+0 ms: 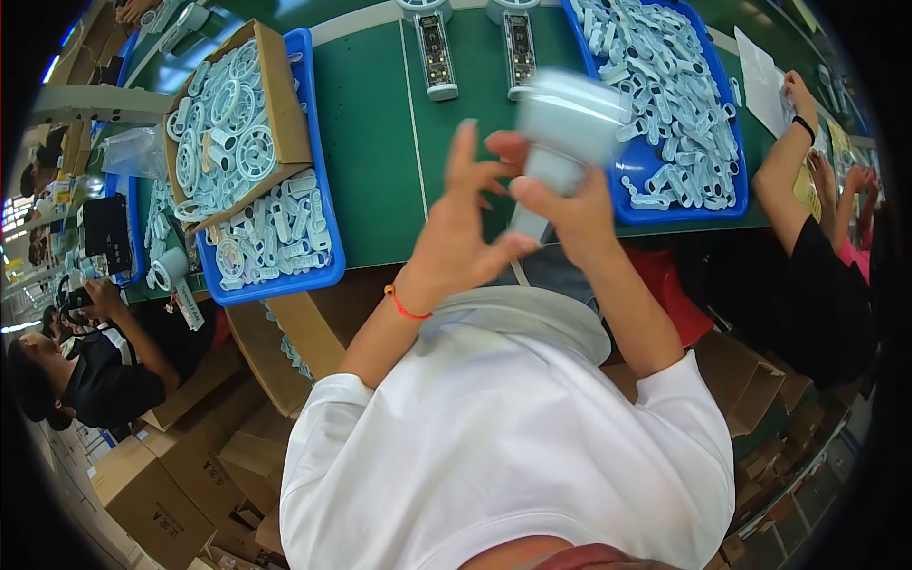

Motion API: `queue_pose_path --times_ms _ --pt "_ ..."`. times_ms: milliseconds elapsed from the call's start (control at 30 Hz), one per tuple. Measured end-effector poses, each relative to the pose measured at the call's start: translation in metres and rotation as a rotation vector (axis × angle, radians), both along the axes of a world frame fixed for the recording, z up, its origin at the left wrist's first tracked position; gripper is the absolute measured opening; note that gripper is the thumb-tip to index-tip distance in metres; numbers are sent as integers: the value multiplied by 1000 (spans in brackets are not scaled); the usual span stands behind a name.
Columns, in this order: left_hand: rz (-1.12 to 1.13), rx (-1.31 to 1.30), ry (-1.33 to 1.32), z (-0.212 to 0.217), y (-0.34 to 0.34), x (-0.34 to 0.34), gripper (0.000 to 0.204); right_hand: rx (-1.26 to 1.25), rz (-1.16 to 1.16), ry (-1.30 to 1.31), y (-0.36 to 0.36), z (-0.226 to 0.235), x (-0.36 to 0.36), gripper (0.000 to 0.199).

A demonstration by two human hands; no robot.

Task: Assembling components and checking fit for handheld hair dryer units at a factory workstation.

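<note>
A pale blue handheld fan housing (pixel 574 119), with a wide round head and a narrow handle, is smeared by motion over the table's near edge. My right hand (pixel 587 218) is closed round its handle, thumb across the front. Close beside it on the left is my left hand (pixel 446 233), its fingers spread; whether a fingertip touches the housing I cannot tell. Beyond my hands, two fan handles lie on the green table with circuit boards exposed, a left one (pixel 437 52) and a right one (pixel 520 52).
A blue tray (pixel 328 271) of small pale blue parts stands at the left, a cardboard box (pixel 293 114) of ring-shaped parts tilted on it. Another blue tray (pixel 636 185) of parts is at the right. People work on both sides. Cardboard boxes (pixel 157 484) stand below left.
</note>
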State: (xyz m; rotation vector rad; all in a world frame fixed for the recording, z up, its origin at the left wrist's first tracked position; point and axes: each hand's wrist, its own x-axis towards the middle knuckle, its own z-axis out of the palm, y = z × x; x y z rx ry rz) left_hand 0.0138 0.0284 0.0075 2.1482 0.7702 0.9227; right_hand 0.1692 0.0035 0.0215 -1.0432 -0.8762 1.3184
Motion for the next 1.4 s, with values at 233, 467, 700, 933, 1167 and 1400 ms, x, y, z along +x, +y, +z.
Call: queue_pose_path --times_ms 233,467,700,933,1167,1400 --pt "248 -244 -79 -16 -8 -15 15 235 -120 -207 -9 -24 0 30" --pt "463 -253 -488 -15 -27 -15 8 353 116 -590 -6 -45 -1 27" --pt "268 619 157 38 -35 -3 32 498 53 -1555 -9 -4 0 64" --pt "243 407 517 22 -2 3 45 314 289 -1195 -9 -7 29 56" --pt "167 452 506 13 7 3 42 454 134 -1238 -12 -20 24 56" --pt "85 428 513 19 12 1 50 493 179 -1291 -9 -17 27 56"
